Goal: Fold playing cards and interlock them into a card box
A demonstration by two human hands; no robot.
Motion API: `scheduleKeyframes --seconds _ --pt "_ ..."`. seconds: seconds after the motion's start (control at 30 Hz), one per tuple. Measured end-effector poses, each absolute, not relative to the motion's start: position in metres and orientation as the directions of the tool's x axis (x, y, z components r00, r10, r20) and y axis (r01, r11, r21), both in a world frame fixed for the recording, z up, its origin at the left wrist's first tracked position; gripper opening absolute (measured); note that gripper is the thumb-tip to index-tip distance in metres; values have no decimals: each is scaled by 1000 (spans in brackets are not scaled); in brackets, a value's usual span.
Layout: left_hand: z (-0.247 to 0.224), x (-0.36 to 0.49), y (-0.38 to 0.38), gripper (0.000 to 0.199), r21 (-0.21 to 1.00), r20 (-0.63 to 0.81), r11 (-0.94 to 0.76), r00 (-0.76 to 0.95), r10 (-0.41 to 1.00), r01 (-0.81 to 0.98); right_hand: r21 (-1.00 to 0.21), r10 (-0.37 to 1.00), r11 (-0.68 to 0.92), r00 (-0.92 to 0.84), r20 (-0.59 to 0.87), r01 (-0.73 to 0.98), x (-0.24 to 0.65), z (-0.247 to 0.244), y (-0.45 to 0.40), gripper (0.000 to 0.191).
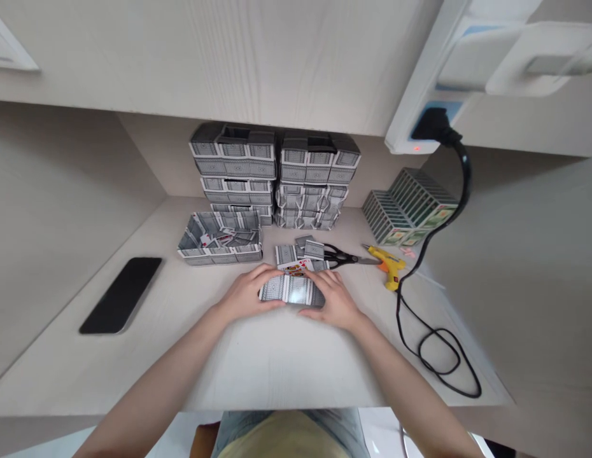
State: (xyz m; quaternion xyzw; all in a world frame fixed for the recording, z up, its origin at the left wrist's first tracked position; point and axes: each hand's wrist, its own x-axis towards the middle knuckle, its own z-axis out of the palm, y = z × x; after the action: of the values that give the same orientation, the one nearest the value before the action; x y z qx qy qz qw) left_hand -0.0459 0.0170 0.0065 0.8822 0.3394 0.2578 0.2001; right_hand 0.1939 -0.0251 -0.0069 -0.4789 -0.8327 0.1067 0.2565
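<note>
Both hands grip a grey-patterned piece made of joined playing cards [297,289] at the front middle of the desk. My left hand [251,292] is closed round its left end, thumb along the near edge. My right hand [335,298] holds the right end in the same way. A red-and-yellow face card [296,268] shows just behind the piece's far edge, between the fingertips. Past it lie more card pieces [314,249], partly overlapping black-handled scissors [341,256]. Whether the held piece is flat or hollow underneath is hidden.
Stacked card boxes [239,159] stand at the back, with an open card tray [224,257] of scraps before them. A phone [121,296] lies left. To the right are a yellow glue gun [390,267], a looping black cable [439,337] and green card stacks [405,207].
</note>
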Motion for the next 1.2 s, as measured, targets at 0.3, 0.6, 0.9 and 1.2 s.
scheduleKeyframes --seconds 0.3,0.6,0.9,1.2 --pt "11 -46 16 60 558 277 -660 636 720 503 -445 866 491 -362 347 749 199 -7 -24 53" --pt "1 -41 16 66 531 300 -672 627 719 517 -513 823 565 -391 413 646 196 -9 -24 55" --pt "-5 -38 16 56 517 334 -698 633 698 496 -511 817 573 -396 419 641 193 -11 -25 55" --pt "-3 -42 20 51 514 338 -684 610 716 518 -513 833 551 -400 381 658 197 -8 -23 58"
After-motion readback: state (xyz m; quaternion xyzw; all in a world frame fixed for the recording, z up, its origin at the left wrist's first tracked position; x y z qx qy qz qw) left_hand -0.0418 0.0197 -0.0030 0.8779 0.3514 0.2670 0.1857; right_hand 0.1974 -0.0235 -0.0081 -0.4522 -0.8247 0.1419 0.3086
